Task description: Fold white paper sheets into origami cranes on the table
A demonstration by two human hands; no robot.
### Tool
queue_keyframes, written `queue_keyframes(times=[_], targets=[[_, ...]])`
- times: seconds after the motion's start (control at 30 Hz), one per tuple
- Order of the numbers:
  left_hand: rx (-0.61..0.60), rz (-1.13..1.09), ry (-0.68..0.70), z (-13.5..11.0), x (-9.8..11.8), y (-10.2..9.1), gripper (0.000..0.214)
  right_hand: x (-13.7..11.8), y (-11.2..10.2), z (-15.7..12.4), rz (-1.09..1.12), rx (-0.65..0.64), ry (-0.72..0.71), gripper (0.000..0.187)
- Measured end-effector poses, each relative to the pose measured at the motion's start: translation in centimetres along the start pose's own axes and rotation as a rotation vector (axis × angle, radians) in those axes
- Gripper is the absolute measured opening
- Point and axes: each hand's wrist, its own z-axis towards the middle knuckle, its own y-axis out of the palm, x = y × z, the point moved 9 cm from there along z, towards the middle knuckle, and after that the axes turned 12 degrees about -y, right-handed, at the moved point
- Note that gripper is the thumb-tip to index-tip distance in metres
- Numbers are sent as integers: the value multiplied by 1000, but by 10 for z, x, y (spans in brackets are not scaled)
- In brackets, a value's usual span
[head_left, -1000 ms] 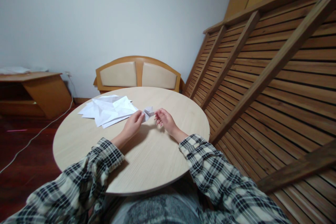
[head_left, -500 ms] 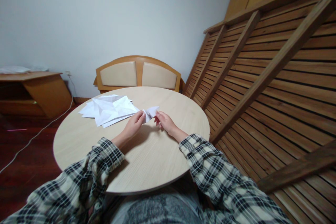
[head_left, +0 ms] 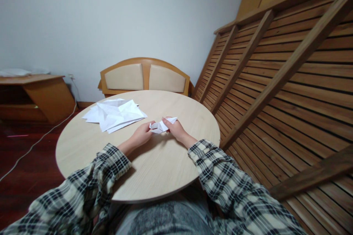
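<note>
A small folded piece of white paper point(head_left: 161, 125) is held between both hands just above the round light-wood table point(head_left: 154, 169). My left hand point(head_left: 142, 134) pinches its left end with curled fingers. My right hand point(head_left: 174, 128) grips its right part, and a pointed flap sticks out past the fingers to the right. Both forearms in plaid sleeves rest over the table's near half.
A loose pile of white creased paper sheets point(head_left: 114, 114) lies on the table's far left. A wooden chair with padded back point(head_left: 145, 77) stands behind the table. A slatted wooden panel point(head_left: 289, 80) leans on the right. A low wooden desk point(head_left: 35, 95) and a white cable point(head_left: 38, 141) are on the left.
The folded paper has been lowered and turned flatter, with its pointed flap now reaching further right. Both hands have shifted slightly toward me and closer together.
</note>
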Motion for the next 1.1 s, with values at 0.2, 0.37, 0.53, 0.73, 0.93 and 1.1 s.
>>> queue_keyframes(times=[0.2,0.37,0.53,0.73,0.93,1.1], targets=[[33,36,-3,2,4,-5,33,8,-11,2,-73,100,11,46],[104,37,-12,5,2,-10,35,7,-18,3,-104,171,-3,48],[92,38,-24,6,2,-10,37,8,-23,3,-99,225,2,50],[20,37,-19,3,14,-10,36,3,-26,3,-133,226,-13,50],[-69,82,-6,3,18,-13,36,-6,-24,3,-186,186,-33,48],[-106,134,0,5,13,-17,36,-6,-22,3,-214,167,-47,48]])
